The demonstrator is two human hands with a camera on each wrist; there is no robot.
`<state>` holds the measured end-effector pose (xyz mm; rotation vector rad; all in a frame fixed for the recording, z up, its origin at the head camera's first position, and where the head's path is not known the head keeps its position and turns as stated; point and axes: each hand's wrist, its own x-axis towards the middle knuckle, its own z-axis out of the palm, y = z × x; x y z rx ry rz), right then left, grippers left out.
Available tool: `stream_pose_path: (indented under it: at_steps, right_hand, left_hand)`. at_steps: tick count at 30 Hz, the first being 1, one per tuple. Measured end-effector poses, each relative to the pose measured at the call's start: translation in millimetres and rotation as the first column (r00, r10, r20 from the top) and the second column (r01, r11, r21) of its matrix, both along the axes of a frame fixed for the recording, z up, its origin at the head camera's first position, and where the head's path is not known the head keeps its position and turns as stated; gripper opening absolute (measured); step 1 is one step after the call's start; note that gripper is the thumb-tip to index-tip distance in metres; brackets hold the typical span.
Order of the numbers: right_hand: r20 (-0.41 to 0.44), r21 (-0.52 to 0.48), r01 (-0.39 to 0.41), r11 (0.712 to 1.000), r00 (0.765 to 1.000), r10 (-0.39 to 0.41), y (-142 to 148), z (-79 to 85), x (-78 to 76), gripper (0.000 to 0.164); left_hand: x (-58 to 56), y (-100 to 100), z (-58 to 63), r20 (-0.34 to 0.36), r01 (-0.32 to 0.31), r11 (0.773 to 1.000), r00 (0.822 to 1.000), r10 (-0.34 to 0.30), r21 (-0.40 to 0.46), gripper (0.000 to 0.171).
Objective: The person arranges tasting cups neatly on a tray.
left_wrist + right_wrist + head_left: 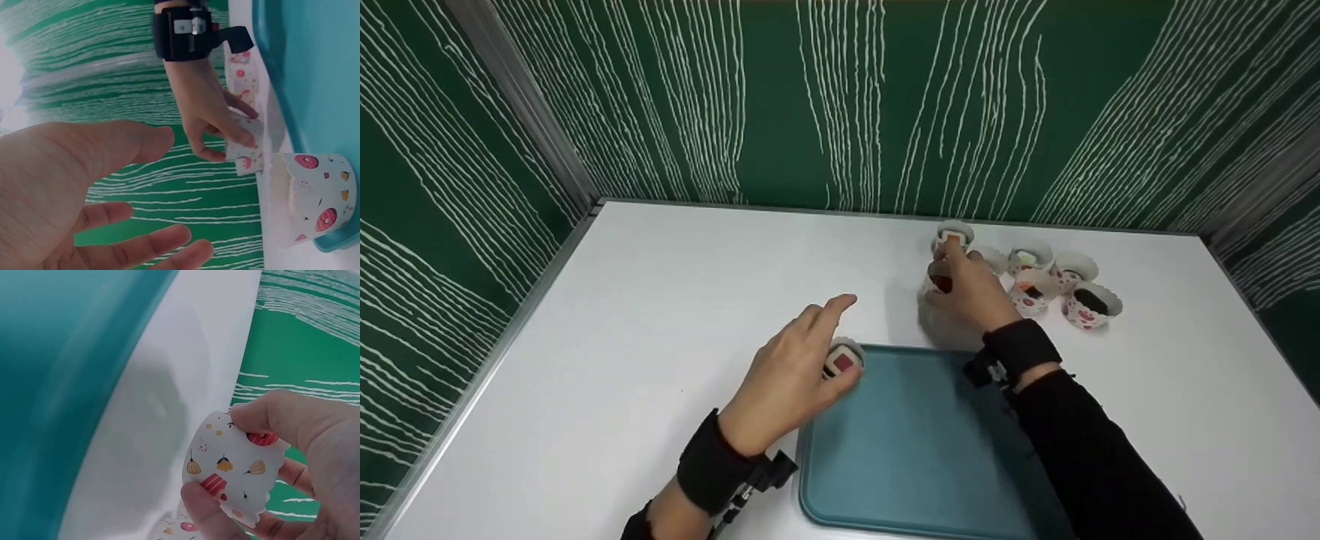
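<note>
My right hand (971, 289) grips a printed paper baking cup (233, 467) between thumb and fingers, beyond the tray's far edge. Something reddish-brown shows inside that cup in the head view. My left hand (784, 367) is spread, its fingers loosely extended and holding nothing. Close by it, a second paper baking cup (323, 197) stands upright at the far left corner of the teal tray (915, 450). Within that cup lies a white piece with a dark red square centre (844, 363). The left hand partly covers this cup in the head view.
Several more printed paper cups cluster at the back right of the white table (720, 255), among them one with dark filling (1089, 306) and one with an orange-topped piece (953, 237). Green walls with white drip lines (840, 97) rise behind the table.
</note>
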<state>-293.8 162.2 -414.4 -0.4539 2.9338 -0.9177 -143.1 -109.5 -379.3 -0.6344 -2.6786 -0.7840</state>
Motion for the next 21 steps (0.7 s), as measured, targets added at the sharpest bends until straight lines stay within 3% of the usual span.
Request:
stream_pose_path:
  at_steps: [13,21]
  right_hand:
    - [-0.087,-0.013,-0.073,0.997,0.994,0.071,1,2.9,25.9,0.055]
    - [-0.158,-0.057,-0.135,0.989,0.980,0.124,8,4.5,45.5,0.047]
  left_hand:
    - [0.2,3,-1.9,0.057,0.022,1.000,0.998,-0.021,-0.020,0.073]
    - [1.2,3,-2.5,0.036,0.029,0.999,0.999,-0.028,-0.032,0.074]
